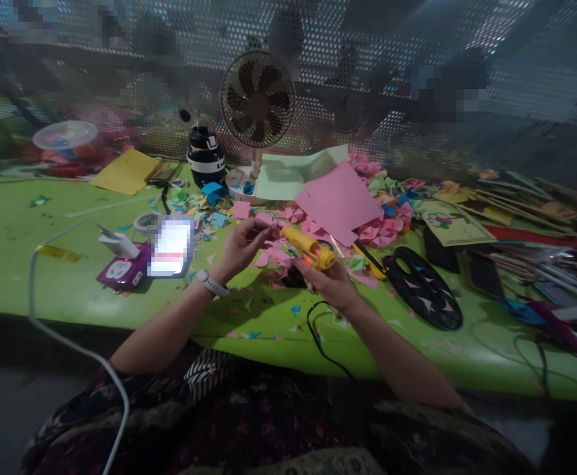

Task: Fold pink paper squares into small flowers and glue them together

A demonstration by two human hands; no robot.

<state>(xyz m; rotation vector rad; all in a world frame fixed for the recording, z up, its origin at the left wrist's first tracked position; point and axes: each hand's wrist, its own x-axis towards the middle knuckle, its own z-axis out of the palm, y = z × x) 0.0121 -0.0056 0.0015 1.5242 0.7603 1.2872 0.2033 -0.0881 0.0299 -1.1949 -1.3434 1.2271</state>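
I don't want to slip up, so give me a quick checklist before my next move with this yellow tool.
1. Right hand gripping the yellow tool: ok.
2. Orange glow showing by the tool: ok.
3. Left hand holding a paper piece: cannot tell, too small to make out.
4. Area around the hands free of loose scraps: not ok, pink paper pieces lie there.
5. Black cord away from the green table's front edge: not ok.

The glue gun is yellow, the tabletop green, the lap cloth striped.
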